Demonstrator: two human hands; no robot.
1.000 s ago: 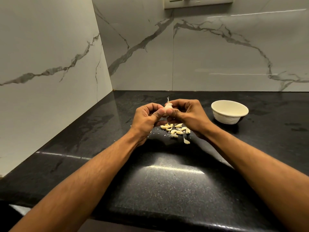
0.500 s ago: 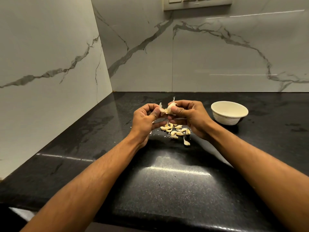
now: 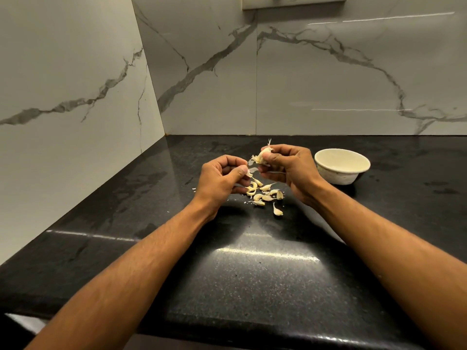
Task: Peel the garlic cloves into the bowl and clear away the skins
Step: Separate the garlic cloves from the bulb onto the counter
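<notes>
My right hand [image 3: 288, 170] pinches a garlic clove [image 3: 261, 156] above the black counter, with loose papery skin sticking up from it. To its left and slightly lower, my left hand [image 3: 219, 181] pinches a torn strip of skin [image 3: 250, 171] between thumb and fingers. The two hands are a short gap apart. Below them several unpeeled garlic cloves [image 3: 264, 195] lie in a small pile on the counter. A cream bowl [image 3: 341, 166] stands just right of my right hand; its inside looks empty from here.
The black stone counter [image 3: 252, 274] meets marble walls at the back and left, forming a corner at the far left. Small skin flakes [image 3: 194, 189] lie near my left hand. A switch plate [image 3: 293, 1] sits high on the back wall. The counter's front edge runs near me.
My hands have pulled apart: the left moved down and left with a strip of skin torn from the clove, while the right kept the clove raised.
</notes>
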